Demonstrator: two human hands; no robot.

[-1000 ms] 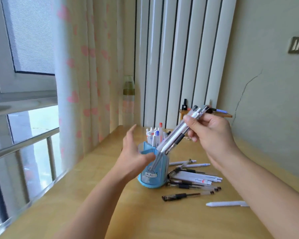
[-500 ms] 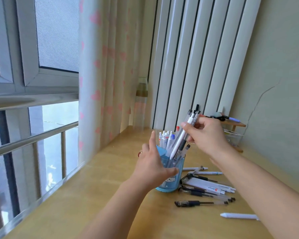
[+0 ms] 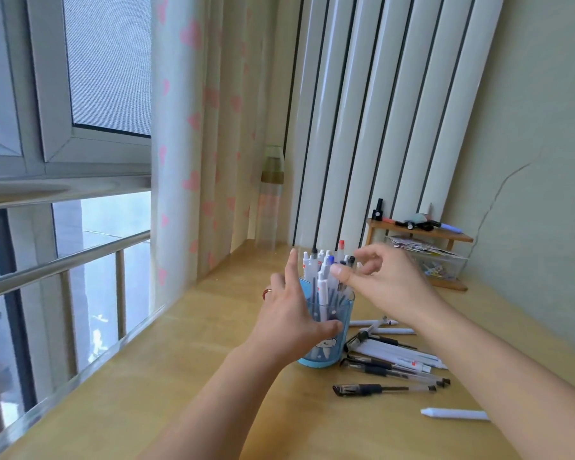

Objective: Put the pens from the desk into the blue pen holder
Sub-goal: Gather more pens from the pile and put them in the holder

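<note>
The blue pen holder — a translucent plastic cup with a cartoon print low on its wall — stands upright on the smooth, pale wooden desk. The left hand wraps its side, thumb pressed across the front wall and fingers reaching up past the rim; a ring sits on one finger. Inside, slim white and clear pens stand packed, caps and clickers poking above the rim. The right hand hovers at their tops, thumb and curled fingers close about the upper ends; whether it pinches one or merely touches them I cannot tell. Just right of the holder lies a loose heap of pens on the desk, white barrels over clear ones with black grips, with a single black-gripped clear pen nearer and a white pen partly hidden by the right forearm. Behind stands a small wooden shelf against the wall — the near-left stretch of desk runs open to the window-side edge.
</note>
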